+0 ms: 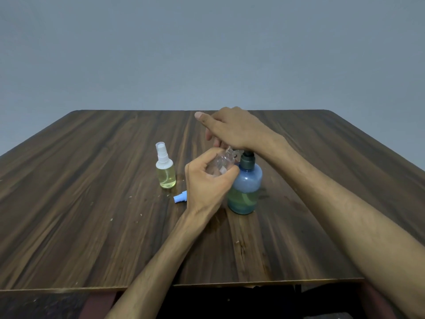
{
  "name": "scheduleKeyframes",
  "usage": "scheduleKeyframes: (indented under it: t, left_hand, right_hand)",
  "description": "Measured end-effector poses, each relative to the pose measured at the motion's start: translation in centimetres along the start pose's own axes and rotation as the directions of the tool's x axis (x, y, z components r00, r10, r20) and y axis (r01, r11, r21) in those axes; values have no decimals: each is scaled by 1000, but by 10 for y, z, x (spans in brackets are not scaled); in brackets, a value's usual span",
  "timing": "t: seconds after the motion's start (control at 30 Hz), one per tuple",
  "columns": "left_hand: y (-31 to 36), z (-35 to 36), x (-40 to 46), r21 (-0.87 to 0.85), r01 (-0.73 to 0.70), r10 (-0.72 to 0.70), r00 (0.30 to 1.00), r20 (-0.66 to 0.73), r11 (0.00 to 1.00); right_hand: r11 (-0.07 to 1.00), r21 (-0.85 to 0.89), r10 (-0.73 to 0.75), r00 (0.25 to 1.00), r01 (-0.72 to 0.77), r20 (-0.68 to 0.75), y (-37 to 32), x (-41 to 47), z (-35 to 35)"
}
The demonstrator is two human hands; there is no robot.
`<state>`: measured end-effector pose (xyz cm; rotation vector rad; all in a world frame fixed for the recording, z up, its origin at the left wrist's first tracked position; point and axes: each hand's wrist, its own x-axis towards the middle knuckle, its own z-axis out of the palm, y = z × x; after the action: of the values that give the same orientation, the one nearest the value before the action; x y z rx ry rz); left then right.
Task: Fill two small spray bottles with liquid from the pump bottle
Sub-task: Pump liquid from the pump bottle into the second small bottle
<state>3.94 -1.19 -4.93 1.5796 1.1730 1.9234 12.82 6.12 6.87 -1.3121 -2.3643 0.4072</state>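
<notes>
A blue pump bottle stands near the table's middle, partly filled with yellowish liquid. My right hand lies flat on its dark pump head, fingers straight. My left hand grips a small clear spray bottle without a cap, tilted with its mouth at the pump's spout. Further left stands a second small spray bottle, upright, capped in white and full of yellow liquid. A loose blue spray cap lies on the table just left of my left wrist.
The dark wooden table carries a few small crumbs or drops around the bottles. Its front edge runs just below my forearms, and a plain grey wall stands behind it.
</notes>
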Motion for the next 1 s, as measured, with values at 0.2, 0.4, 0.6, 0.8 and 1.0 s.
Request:
scheduleKeyframes:
  t: [0.2,0.4,0.6,0.8,1.0]
  left_hand:
    - [-1,-2,-1,-20,1,0,1000,25,1000]
    - [-1,-3,1,-5,3,-3,999,32,1000]
    - [1,-3,1,-41,39,-38,999,27,998]
    - [3,-3,1,-47,96,-95,995,31,994]
    - [4,-4,1,-36,91,-90,996,24,995]
  right_hand:
    - [999,45,-9,1000,10,-25,-3,1,-5]
    - [999,33,34,999,-35,21,1,-1,2]
    - [999,28,21,999,-20,-36,-1,-2,0]
    - [1000,-22,-12,996,10,-84,-4,-1,-6]
    - [998,-51,21,1000,-21,-9,-1,0,-2]
